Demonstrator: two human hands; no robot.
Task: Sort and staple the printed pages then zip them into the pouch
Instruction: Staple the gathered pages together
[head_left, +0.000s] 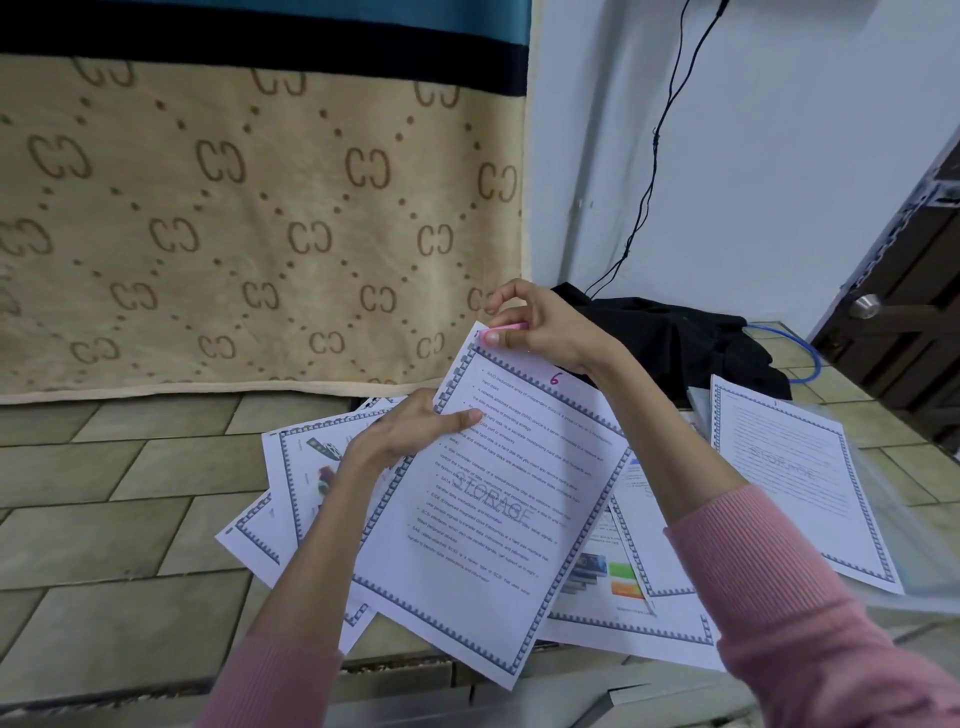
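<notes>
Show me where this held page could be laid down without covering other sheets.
Bare tiled surface lies left of the scattered pages, below the patterned cloth. It is crowded under the held page and rightward, up to the separate sheet.

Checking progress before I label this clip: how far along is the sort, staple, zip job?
Early to mid. Done: at least some pages carry handwritten numbers; the held stack shows a pink 6. In hand: left hand grips the stack's edge; right hand holds a pink stapler at its top corner. Left: loose pages lie scattered on the tiled table; one page lies on a clear pouch, nothing zipped.
</notes>
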